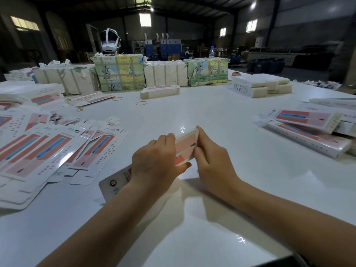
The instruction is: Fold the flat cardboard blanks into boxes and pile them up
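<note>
Both hands, left hand and right hand, are gripped on a half-folded blank at frame centre; end closing, then piling, is judged next.

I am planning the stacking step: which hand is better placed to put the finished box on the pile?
Probably the right hand: the pile of boxes lies on its side, and it already grips the box.

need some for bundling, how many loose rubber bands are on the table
3 that I can see: one mid-table, one left of it, one nearer the blanks. More may be hidden.
</note>
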`<act>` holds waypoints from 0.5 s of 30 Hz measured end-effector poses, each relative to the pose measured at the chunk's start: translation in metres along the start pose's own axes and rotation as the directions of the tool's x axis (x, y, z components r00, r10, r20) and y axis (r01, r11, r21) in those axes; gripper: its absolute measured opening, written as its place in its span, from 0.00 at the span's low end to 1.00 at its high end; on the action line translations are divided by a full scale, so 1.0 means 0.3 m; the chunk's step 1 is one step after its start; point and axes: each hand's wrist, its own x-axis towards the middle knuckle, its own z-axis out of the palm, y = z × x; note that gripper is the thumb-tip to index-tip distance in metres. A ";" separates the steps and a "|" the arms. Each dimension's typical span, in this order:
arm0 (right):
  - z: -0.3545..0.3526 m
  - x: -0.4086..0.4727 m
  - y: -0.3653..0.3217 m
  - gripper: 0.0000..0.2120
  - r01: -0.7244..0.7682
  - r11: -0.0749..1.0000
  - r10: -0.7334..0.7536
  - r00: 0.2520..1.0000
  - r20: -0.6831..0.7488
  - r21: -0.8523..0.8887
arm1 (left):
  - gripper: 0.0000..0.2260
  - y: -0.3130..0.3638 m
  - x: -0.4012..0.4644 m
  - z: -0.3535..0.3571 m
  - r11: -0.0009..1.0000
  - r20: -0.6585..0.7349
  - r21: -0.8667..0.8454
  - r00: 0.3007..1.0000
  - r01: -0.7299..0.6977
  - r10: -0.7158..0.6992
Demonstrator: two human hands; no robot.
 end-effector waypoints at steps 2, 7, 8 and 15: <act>0.002 -0.002 -0.002 0.19 0.002 1.000 -0.002 1.000 0.018 -0.008 | 0.30 0.002 -0.002 -0.005 0.999 0.031 -0.021 0.999 0.024 -0.024; -0.019 0.018 -0.009 0.15 -0.064 0.978 0.055 0.997 0.048 0.200 | 0.30 -0.018 -0.003 -0.006 0.993 0.132 -0.055 0.987 0.104 -0.096; -0.021 0.018 -0.009 0.16 -0.076 0.970 0.070 0.997 0.031 0.232 | 0.29 -0.019 0.001 -0.006 0.992 0.147 -0.067 0.984 0.107 -0.096; -0.010 0.014 0.001 0.20 0.003 0.994 -0.010 0.998 0.060 0.110 | 0.27 -0.041 0.007 -0.008 0.995 0.199 -0.051 0.977 0.091 -0.079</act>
